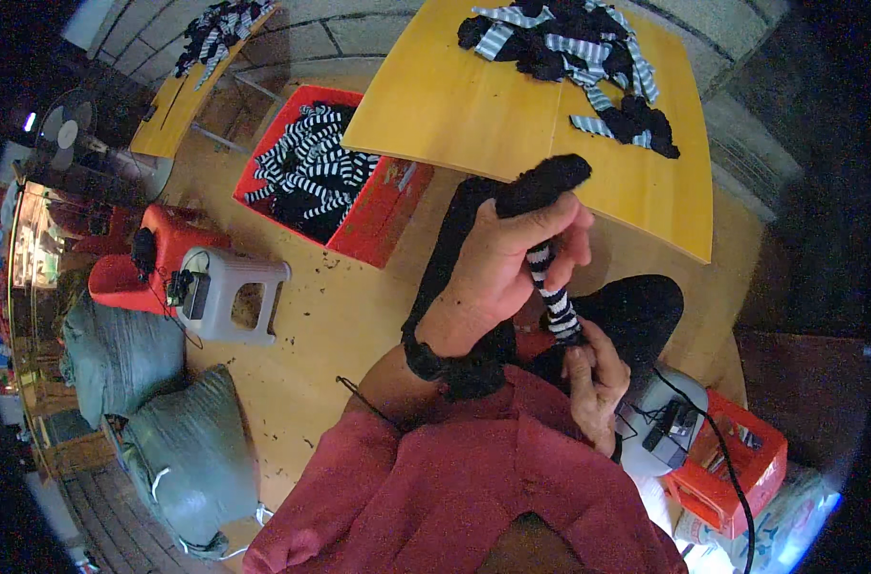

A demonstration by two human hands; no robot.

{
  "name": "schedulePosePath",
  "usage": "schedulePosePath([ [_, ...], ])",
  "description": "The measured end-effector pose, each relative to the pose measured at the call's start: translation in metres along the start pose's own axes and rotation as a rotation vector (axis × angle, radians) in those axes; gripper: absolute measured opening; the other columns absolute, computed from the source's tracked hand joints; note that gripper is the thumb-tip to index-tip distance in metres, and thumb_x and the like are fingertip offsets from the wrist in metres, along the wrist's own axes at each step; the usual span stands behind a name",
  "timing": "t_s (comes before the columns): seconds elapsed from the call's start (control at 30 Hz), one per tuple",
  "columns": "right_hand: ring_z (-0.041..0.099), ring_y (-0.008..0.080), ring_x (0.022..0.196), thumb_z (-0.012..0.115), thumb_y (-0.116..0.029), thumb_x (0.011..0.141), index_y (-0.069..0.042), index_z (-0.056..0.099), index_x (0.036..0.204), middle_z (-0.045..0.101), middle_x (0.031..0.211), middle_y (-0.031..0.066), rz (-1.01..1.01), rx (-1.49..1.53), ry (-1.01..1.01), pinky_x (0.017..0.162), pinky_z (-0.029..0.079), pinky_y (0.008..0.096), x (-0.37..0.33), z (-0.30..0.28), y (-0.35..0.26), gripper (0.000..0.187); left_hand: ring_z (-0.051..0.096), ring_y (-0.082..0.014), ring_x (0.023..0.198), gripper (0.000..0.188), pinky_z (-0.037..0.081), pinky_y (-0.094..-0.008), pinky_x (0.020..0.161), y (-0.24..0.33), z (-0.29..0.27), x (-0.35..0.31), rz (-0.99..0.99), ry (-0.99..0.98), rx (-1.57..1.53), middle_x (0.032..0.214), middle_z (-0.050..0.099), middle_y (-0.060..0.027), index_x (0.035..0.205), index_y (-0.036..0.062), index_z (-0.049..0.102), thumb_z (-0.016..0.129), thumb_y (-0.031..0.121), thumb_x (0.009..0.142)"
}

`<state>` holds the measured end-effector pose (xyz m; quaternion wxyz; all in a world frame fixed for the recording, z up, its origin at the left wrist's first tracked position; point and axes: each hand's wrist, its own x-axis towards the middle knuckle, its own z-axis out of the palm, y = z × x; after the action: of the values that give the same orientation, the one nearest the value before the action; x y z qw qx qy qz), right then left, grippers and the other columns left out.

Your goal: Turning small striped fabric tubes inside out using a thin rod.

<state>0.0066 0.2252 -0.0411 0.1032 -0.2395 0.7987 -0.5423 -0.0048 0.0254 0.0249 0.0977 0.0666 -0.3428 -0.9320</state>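
A black-and-white striped knit sock (553, 292) hangs between my two hands above my lap. My left hand (512, 251) is closed round its upper part, and a solid black end (545, 185) sticks out above the thumb. Lower down, my right hand (596, 378) pinches the dark bottom end of the striped section between thumb and fingers. My left palm and fingers hide part of the knit. A black band (454, 371) circles my left forearm near the wrist.
Beyond my hands stands a yellow table (435, 105) bearing a pile of striped and black knits (588, 57). A red bin (383, 230) of striped knits is left of it. Grey stool (253, 297), red chair (158, 253) and stuffed green sacks (191, 459) stand left; a red crate (751, 459) stands right.
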Motion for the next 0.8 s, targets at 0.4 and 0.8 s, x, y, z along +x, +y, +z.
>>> schedulePosePath([
  [0.4, 0.05, 0.0083, 0.053, 0.053, -0.007, 0.084, 0.003, 0.054, 0.112, 0.059, 0.07, 0.0052, 0.33, 0.889, -0.103, 0.046, 0.037, 0.0188, 0.003, 0.003, -0.005, 0.03, 0.043, -0.0098, 0.045, 0.035, 0.032, -0.0235, 0.043, -0.023, 0.009, -0.008, -0.195, -0.164, 0.225, 0.056, 0.05, -0.0038, 0.092, -0.0009, 0.058, 0.055, 0.033, 0.088],
  [0.8, 0.046, 0.0087, 0.048, 0.054, -0.008, 0.083, 0.005, 0.053, 0.107, 0.059, 0.083, 0.0081, 0.361, 1.251, -0.373, 0.036, 0.027, 0.0206, 0.001, -0.01, 0.005, 0.027, 0.06, -0.0217, 0.081, 0.025, 0.049, -0.0324, 0.071, -0.021, -0.006, 0.008, 0.061, -0.143, -0.326, 0.09, 0.06, -0.0085, 0.104, 0.0051, 0.056, 0.064, 0.018, 0.084],
])
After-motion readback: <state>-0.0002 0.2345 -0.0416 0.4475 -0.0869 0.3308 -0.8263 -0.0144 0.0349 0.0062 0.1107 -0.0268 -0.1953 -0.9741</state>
